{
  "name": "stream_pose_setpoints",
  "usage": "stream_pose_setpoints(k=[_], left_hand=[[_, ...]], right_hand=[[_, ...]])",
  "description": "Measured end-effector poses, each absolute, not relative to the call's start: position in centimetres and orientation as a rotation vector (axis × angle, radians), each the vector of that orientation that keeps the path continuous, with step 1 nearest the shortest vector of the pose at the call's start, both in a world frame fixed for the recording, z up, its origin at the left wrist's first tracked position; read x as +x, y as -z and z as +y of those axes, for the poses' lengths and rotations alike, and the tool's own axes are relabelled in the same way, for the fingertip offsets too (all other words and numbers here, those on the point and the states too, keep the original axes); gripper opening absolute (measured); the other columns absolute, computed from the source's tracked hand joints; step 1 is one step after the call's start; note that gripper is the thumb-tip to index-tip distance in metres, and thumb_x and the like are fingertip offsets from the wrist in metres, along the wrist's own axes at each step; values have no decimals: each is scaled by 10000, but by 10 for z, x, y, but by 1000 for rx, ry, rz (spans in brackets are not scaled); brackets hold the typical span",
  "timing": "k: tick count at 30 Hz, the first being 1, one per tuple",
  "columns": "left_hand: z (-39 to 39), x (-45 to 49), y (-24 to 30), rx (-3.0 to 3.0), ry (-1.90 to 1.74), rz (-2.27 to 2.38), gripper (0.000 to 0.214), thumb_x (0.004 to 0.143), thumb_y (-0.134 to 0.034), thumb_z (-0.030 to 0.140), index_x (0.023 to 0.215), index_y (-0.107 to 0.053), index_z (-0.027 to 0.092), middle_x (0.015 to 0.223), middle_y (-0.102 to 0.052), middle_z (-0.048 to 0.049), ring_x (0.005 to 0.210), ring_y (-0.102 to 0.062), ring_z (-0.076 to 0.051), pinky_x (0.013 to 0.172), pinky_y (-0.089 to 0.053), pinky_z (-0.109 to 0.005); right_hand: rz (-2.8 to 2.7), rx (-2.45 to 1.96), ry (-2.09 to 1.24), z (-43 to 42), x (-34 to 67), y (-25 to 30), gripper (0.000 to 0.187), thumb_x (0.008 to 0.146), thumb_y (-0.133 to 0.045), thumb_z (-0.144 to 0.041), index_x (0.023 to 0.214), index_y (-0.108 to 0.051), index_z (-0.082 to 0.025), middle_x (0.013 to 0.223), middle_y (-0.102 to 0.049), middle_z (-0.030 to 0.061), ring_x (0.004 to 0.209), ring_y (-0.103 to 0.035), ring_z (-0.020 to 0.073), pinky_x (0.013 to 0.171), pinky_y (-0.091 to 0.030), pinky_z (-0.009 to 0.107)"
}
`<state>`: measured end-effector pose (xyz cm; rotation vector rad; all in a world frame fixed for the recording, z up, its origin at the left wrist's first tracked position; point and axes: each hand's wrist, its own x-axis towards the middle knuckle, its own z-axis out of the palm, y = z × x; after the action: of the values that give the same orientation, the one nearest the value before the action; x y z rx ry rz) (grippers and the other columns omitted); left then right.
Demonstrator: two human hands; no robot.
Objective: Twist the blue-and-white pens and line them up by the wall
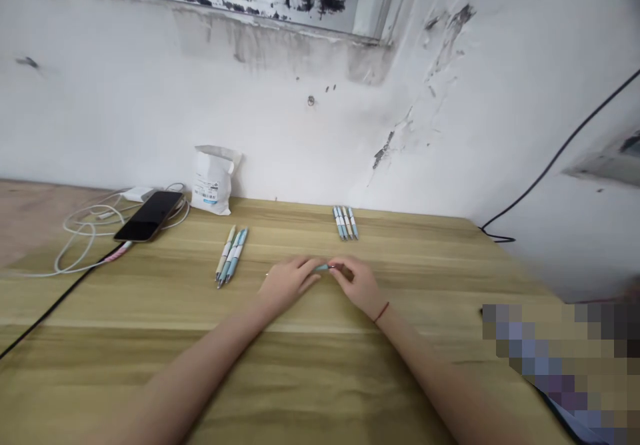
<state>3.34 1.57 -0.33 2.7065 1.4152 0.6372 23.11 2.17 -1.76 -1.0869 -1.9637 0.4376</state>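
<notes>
Both hands meet over the middle of the wooden table (pixel 320 378) around one light-blue pen (pixel 321 267). My left hand (pixel 290 280) is closed around the barrel, hiding most of it. At the pen's right end, the fingertips of my right hand (pixel 357 281) pinch the tip; a thin red string circles that wrist. Left of my hands lies a loose group of pens (pixel 231 256), one yellowish and the others blue. Beyond my right hand, near the wall, several more pens (pixel 345 223) lie side by side in a row.
A white packet (pixel 213 179) with a label stands against the wall. To its left lie a black phone (pixel 150 215), a white charger (pixel 138 193) and looped white cable (pixel 93 231). A black cable (pixel 555 158) hangs at the right. A pixelated patch covers the right edge.
</notes>
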Motion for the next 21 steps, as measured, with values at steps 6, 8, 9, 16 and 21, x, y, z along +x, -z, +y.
stream_pose_setpoints(k=[6, 8, 9, 16, 21], left_hand=[[15, 33, 2, 2690, -699, 1419, 253, 927, -379, 318, 1108, -549, 271, 1070, -609, -17, 889, -608, -150, 734, -476, -244], [15, 33, 1, 2698, -748, 1374, 267, 931, -361, 297, 1106, -559, 262, 1095, -599, -26, 931, -595, -151, 799, -472, -260], [15, 33, 1, 2699, -762, 1356, 273, 932, -356, 286, 1111, -561, 258, 1097, -598, -30, 944, -589, -152, 824, -468, -269], [14, 32, 0, 2762, -647, 1332, 380, 896, -392, 209, 1251, -452, 332, 1101, -581, -14, 901, -589, -174, 755, -486, -291], [13, 33, 1, 2775, -579, 1375, 306, 921, -364, 322, 1192, -502, 345, 1040, -574, -19, 785, -601, -159, 669, -472, -258]], right_hand=[[-1905, -1118, -486, 22, 230, 17, 101, 822, -533, -250, 855, -616, -202, 770, -639, 27, 676, -583, 157, 642, -484, 283], [-1893, -1142, -509, 21, 230, 16, 108, 817, -538, -262, 861, -611, -196, 731, -627, 19, 633, -566, 150, 605, -476, 272], [-1889, -1148, -520, 21, 230, 16, 113, 815, -540, -268, 866, -609, -194, 716, -621, 15, 618, -559, 147, 590, -471, 268], [-1883, -1140, -574, 21, 230, 16, 146, 827, -525, -286, 896, -616, -196, 752, -644, 22, 634, -567, 145, 596, -471, 268], [-1859, -1137, -673, 19, 228, 13, 164, 819, -534, -307, 884, -624, -188, 792, -666, 37, 665, -584, 148, 623, -478, 275]])
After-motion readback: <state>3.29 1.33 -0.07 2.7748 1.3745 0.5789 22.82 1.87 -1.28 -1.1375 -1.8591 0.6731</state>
